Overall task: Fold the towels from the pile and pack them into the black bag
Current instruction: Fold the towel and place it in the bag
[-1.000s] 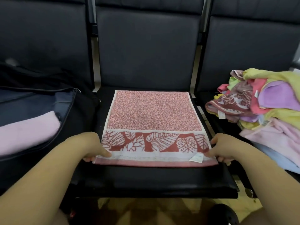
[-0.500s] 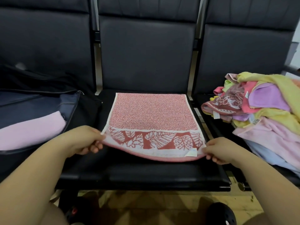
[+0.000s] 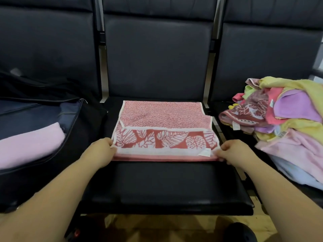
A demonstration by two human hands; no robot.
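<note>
Red-and-white leaf-patterned towel (image 3: pixel 164 130) is spread on the middle seat (image 3: pixel 166 186) of a row of black chairs, reaching from the seat's back edge to about halfway toward the front edge. Its near hem is lifted off the cushion and doubled back, so the leaf border stands over the speckled part.

Near left corner of the hem is gripped by the left hand (image 3: pixel 102 152), fingers curled under the cloth, thumb on top. Near right corner is pinched by the right hand (image 3: pixel 230 151), fingers closed on the hem just beside a small white label (image 3: pixel 204 152).

Black bag (image 3: pixel 73 130) is seen open on the left seat, a folded pink towel (image 3: pixel 29 142) inside it. Pile of towels (image 3: pixel 286 123), mixed yellow, purple, pink and blue, is heaped on the right seat, apart from the spread towel.
</note>
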